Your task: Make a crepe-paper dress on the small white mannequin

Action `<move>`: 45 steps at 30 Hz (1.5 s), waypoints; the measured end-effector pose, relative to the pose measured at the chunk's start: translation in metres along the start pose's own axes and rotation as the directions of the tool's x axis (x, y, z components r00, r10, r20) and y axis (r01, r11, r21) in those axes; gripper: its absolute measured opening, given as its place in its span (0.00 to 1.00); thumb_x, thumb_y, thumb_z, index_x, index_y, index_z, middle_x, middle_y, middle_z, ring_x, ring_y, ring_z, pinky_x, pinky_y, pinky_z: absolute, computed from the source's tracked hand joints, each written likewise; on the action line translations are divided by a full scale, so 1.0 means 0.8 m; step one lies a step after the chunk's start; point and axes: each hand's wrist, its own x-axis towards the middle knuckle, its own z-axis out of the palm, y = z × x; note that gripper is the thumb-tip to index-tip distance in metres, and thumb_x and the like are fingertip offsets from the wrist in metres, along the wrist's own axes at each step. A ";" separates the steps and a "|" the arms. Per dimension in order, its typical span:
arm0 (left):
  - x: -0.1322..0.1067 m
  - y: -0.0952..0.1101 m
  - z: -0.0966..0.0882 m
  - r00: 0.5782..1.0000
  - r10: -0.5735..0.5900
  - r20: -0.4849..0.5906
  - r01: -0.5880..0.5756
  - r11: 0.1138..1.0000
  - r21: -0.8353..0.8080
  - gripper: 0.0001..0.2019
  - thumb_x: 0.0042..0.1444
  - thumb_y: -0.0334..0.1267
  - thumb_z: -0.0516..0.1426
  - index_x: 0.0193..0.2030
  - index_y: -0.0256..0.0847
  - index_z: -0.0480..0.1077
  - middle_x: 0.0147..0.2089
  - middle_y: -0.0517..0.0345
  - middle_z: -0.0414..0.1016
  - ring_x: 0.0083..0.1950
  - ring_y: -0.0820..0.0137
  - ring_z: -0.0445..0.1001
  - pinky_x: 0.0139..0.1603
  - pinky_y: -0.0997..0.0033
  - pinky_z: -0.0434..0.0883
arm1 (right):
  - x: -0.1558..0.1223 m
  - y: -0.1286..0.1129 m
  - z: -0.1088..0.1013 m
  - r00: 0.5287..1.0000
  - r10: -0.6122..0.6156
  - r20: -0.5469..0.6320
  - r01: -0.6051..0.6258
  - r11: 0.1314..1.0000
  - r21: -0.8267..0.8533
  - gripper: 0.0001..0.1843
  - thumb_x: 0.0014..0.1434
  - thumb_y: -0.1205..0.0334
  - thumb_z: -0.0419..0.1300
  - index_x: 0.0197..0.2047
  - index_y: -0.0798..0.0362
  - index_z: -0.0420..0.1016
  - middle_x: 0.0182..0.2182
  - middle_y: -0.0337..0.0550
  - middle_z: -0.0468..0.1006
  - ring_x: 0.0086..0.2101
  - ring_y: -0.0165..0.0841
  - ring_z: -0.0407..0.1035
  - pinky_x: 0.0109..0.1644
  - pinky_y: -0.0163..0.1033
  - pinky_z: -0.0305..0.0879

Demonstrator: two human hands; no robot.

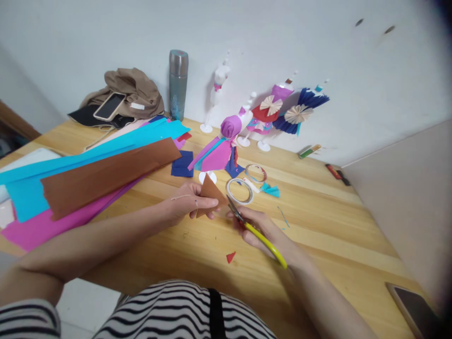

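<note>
My left hand [189, 203] pinches a folded brown paper triangle [211, 194], its thumb lying across the front. In my right hand [257, 223] is a pair of scissors [263, 241] with yellow handles. The scissor blades point up and left, close to the right corner of the triangle; whether they touch it I cannot tell. Just beyond stands a small mannequin [219, 153] dressed in pink and blue paper, on a white base. Two rolls of tape, a white one [230, 190] and a thinner one [264, 175], lie past the scissors.
Long crepe paper sheets, blue [24, 200] and brown [113, 174], cover the left side. A thermos [178, 87], a brown cloth [141, 89] with a phone [110, 106], and more dressed mannequins [271, 106] line the wall. A red scrap [230, 257] lies near me; another phone [413, 306] is right.
</note>
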 end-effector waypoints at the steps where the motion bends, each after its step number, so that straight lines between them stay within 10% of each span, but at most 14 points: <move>1: -0.001 0.001 0.000 1.000 -0.006 0.003 0.006 1.000 0.007 0.12 0.50 0.43 0.64 0.31 0.34 0.79 0.25 0.52 0.77 0.24 0.75 0.69 0.20 0.78 0.54 | 0.000 0.000 0.000 1.000 -0.003 0.001 0.003 1.000 0.009 0.28 0.62 0.39 0.55 0.49 0.56 0.72 0.31 0.41 0.68 0.30 0.32 0.60 0.33 0.37 0.60; 32: 0.000 0.000 -0.001 0.999 -0.030 0.016 0.030 0.999 -0.019 0.09 0.52 0.40 0.62 0.31 0.35 0.79 0.27 0.55 0.78 0.23 0.77 0.69 0.19 0.79 0.54 | 0.002 0.008 0.005 0.996 0.074 -0.040 -0.071 0.995 0.067 0.27 0.58 0.37 0.61 0.42 0.56 0.75 0.21 0.32 0.58 0.21 0.25 0.48 0.24 0.35 0.45; 45: 0.000 0.005 -0.007 0.999 -0.029 0.036 0.025 0.995 0.098 0.22 0.50 0.51 0.62 0.42 0.32 0.80 0.27 0.51 0.79 0.26 0.73 0.71 0.18 0.80 0.55 | 0.004 0.005 0.006 0.996 0.085 -0.032 -0.082 0.994 0.075 0.27 0.57 0.37 0.61 0.38 0.57 0.76 0.20 0.31 0.57 0.21 0.24 0.46 0.24 0.35 0.45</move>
